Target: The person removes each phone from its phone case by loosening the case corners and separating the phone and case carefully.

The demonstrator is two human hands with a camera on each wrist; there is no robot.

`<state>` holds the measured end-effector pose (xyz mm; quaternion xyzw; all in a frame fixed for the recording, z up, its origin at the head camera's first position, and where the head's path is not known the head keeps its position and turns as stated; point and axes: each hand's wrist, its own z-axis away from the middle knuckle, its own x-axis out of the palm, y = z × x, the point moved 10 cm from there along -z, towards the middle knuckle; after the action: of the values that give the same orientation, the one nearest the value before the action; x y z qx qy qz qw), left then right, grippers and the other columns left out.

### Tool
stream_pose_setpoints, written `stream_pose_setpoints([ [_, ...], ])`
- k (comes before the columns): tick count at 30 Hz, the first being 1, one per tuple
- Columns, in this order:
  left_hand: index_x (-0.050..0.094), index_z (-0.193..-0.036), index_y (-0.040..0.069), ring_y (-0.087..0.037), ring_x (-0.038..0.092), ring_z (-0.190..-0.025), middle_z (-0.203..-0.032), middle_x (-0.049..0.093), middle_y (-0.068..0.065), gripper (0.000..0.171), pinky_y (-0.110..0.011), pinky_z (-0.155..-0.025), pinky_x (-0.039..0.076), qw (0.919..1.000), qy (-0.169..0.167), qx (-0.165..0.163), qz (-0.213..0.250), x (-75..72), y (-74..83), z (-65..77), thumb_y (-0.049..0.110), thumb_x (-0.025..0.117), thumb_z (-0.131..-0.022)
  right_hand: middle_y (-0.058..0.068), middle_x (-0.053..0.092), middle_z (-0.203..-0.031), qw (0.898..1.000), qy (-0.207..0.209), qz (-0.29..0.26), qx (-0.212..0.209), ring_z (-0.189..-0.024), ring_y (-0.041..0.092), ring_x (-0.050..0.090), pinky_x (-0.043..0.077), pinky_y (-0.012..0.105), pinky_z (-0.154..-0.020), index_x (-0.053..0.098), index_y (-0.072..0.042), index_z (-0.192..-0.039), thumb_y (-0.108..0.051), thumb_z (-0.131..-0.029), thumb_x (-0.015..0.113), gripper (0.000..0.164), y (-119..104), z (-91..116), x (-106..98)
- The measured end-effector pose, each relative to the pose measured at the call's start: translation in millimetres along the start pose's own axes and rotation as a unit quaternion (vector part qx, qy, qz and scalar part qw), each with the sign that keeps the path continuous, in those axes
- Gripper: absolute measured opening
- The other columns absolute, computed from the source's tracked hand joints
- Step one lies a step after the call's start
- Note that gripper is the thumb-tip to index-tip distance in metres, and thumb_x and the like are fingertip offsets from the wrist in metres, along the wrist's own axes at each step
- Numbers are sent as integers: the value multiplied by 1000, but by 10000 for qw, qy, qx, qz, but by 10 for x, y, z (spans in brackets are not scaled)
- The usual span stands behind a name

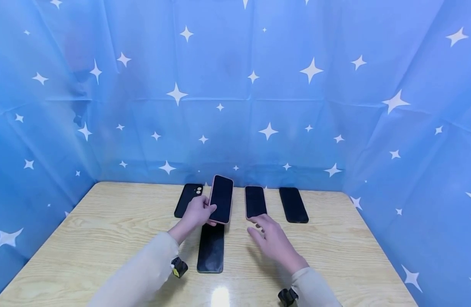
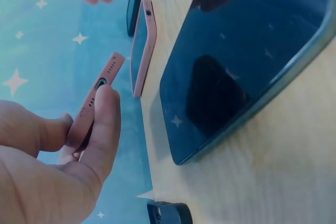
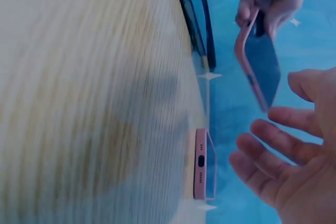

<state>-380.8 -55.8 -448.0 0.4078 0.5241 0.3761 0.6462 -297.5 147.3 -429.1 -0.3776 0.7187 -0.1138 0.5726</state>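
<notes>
My left hand [image 1: 198, 212] pinches a smartphone in a pink case [image 1: 222, 197] by its lower end, thumb on the screen side and fingers behind. The phone is tilted up off the table, its dark screen towards me. Its pink bottom edge [image 2: 86, 111] shows a charging port and speaker holes in the left wrist view. My right hand [image 1: 271, 241] hovers with fingers spread and holds nothing. Just beyond its fingertips, a second pink-edged phone [image 1: 255, 200] lies screen up. Below the held phone, a larger dark phone [image 1: 211, 253] lies flat, its far end hidden.
A black phone case with two camera rings [image 1: 186, 202] lies at the back left of the wooden table [image 1: 105, 238]. Another black phone [image 1: 293, 205] rests at the back right. A blue star-printed curtain [image 1: 227, 128] hangs behind and along both sides.
</notes>
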Motion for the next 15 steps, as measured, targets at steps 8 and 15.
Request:
stream_pose_setpoints([
  [8, 53, -92, -4, -36, 76, -70, -91, 57, -18, 14, -47, -65, 64, 9983, -87, 436, 371, 61, 130, 269, 1, 59, -103, 13, 69, -119, 9998, 180, -30, 93, -102, 24, 67, 59, 39, -83, 70, -3, -126, -16, -104, 64, 26, 43, -85, -79],
  [15, 50, -91, -2, -38, 76, -75, -97, 59, -18, 14, -51, -68, 63, 9934, -175, 778, 827, 171, 307, 446, -2, 57, -104, 11, 69, -107, 9983, 557, -164, -20, -93, 23, 68, 60, 37, -82, 66, 4, -129, -13, -103, 64, 31, 1, -258, -266],
])
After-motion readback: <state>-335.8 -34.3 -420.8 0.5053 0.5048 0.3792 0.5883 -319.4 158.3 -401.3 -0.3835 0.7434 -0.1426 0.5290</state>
